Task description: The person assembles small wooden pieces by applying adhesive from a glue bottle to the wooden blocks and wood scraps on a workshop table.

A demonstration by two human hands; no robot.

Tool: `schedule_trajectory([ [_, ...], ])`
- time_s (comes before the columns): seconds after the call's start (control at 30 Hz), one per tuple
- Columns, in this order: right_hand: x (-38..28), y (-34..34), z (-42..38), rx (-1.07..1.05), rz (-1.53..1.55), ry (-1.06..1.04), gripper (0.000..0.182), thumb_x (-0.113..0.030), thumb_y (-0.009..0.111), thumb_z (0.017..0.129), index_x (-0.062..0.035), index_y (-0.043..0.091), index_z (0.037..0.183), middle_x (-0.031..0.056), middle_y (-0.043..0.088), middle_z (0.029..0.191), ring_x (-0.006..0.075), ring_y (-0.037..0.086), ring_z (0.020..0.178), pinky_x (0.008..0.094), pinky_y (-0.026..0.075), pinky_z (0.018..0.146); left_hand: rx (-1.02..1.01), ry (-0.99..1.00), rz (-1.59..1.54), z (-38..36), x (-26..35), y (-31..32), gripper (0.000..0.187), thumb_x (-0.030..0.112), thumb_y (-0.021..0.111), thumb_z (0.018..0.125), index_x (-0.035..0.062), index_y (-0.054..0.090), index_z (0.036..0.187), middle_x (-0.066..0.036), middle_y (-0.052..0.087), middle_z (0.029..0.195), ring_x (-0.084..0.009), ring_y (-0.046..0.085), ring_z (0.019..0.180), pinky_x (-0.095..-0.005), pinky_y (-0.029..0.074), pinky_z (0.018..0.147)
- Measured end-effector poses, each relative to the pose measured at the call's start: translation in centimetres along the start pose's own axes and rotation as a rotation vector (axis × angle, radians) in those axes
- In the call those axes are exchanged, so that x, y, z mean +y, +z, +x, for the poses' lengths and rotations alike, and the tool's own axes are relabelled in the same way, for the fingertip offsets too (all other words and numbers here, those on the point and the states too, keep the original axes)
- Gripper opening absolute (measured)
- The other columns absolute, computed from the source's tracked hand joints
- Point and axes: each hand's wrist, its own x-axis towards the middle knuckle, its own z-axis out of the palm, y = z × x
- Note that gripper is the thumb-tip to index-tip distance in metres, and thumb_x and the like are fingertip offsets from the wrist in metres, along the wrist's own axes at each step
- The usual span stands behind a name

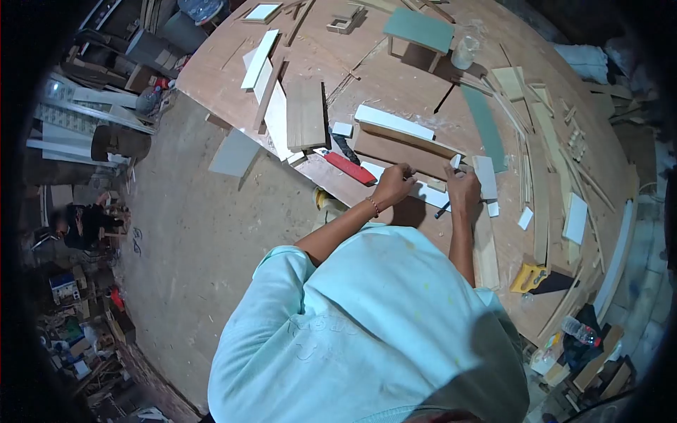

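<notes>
A long, narrow wooden assembly (405, 148) with a brown board and a raised strip lies at the table's near edge. My left hand (395, 185) is closed, fingers bent at the near edge of this wood. My right hand (463, 189) is closed at its right end, beside a small white piece (455, 161). From under the right palm sticks out a dark pen-like stick (442, 210); its grip is partly hidden. White strips (430, 194) lie beneath and between the hands. Left of my left hand is a red-handled tool (349, 169).
A small green-topped stool (419, 32) and a clear jar (465, 53) stand at the back. Wood strips (539, 169) cover the right side, with a yellow-handled saw (539, 279) nearer me. Boards (305, 113) lie left. Another person (88, 224) is far left on the floor.
</notes>
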Motion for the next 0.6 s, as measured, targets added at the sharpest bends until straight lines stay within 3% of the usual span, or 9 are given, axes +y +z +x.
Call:
schedule_trajectory([
  [0.17,1.2,2.2,0.8,0.089,-0.064,0.014,0.038,-0.036,0.062,0.072,0.0001,0.061,0.081,0.0183,0.061,0.076,0.0325,0.06,0.073,0.0402,0.046,0.065,-0.023,-0.053,-0.086,-0.9,-1.0,-0.4,0.025,0.017,0.059,0.073,-0.0036,0.058,0.088,-0.017,0.061,0.083,-0.0245,0.06,0.075,-0.0311,0.047,0.067],
  [0.27,2.2,2.9,1.3,-0.231,-0.164,0.194,0.036,-0.035,0.058,0.073,-0.0002,0.061,0.078,0.0209,0.06,0.077,0.0371,0.059,0.073,0.0438,0.045,0.063,-0.095,-0.099,-0.067,-1.2,-0.6,-1.2,0.028,0.019,0.059,0.073,-0.0025,0.059,0.091,-0.015,0.062,0.083,-0.0184,0.06,0.072,-0.0307,0.047,0.064],
  [0.3,2.2,2.8,1.1,-0.097,-0.148,0.097,0.033,-0.033,0.059,0.072,-0.0001,0.061,0.076,0.0192,0.06,0.073,0.0359,0.059,0.07,0.0427,0.045,0.062,-0.334,-0.091,-0.16,-1.1,0.4,-2.1,0.025,0.018,0.059,0.075,-0.0017,0.059,0.09,-0.013,0.062,0.081,-0.0159,0.059,0.07,-0.0293,0.047,0.062],
  [0.33,1.9,2.4,0.7,0.039,-0.144,-0.004,0.031,-0.031,0.06,0.071,-0.0001,0.06,0.073,0.0176,0.06,0.07,0.0347,0.059,0.068,0.0416,0.046,0.061,-0.06,-0.063,-0.36,-0.6,-3.6,0.9,0.02,0.013,0.059,0.072,-0.0019,0.059,0.085,-0.01,0.062,0.077,-0.0142,0.057,0.065,-0.0268,0.044,0.057],
  [0.37,1.8,2.0,0.2,0.171,-0.153,-0.103,0.028,-0.028,0.061,0.07,0.0,0.059,0.071,0.016,0.06,0.066,0.0336,0.059,0.065,0.0405,0.046,0.06,-0.096,-0.07,-0.396,-0.1,-3.5,1.6,0.018,0.012,0.057,0.075,-0.0022,0.059,0.085,-0.009,0.061,0.077,-0.0135,0.057,0.066,-0.0252,0.044,0.058],
  [0.4,0.9,2.0,-0.8,0.071,0.119,-0.054,0.026,-0.026,0.062,0.07,0.0,0.059,0.07,0.0151,0.06,0.065,0.0314,0.06,0.063,0.039,0.046,0.059,-0.096,-0.12,-0.427,-0.4,-4.0,1.3,0.017,0.012,0.055,0.078,-0.0025,0.059,0.086,-0.008,0.061,0.077,-0.0129,0.056,0.067,-0.0237,0.044,0.059],
  [0.47,-0.6,0.8,-1.4,0.037,0.199,-0.043,0.025,-0.024,0.062,0.07,0.0009,0.058,0.071,0.0151,0.06,0.065,0.0297,0.06,0.062,0.0376,0.046,0.06,-0.264,-0.261,-0.553,-0.5,-0.6,-0.1,0.02,0.017,0.054,0.08,-0.002,0.059,0.087,-0.005,0.06,0.075,-0.0109,0.054,0.068,-0.0223,0.044,0.063],
  [0.53,-1.5,0.1,-1.6,0.001,0.272,-0.037,0.024,-0.022,0.062,0.07,0.0017,0.057,0.072,0.0151,0.061,0.066,0.0279,0.06,0.061,0.0362,0.046,0.06,-0.315,-0.268,-0.574,0.4,0.3,0.2,0.025,0.024,0.053,0.084,0.0003,0.055,0.092,-0.006,0.059,0.082,-0.0102,0.055,0.072,-0.0249,0.047,0.067],
  [0.6,-2.1,0.1,-1.7,-0.014,0.472,-0.012,0.025,-0.023,0.062,0.071,0.0016,0.058,0.073,0.0143,0.06,0.064,0.0262,0.06,0.06,0.0344,0.046,0.059,-0.326,-0.334,-0.925,0.9,2.8,-0.2,0.025,0.026,0.052,0.084,0.0028,0.054,0.094,-0.006,0.059,0.087,-0.01,0.055,0.075,-0.0231,0.045,0.07],
])
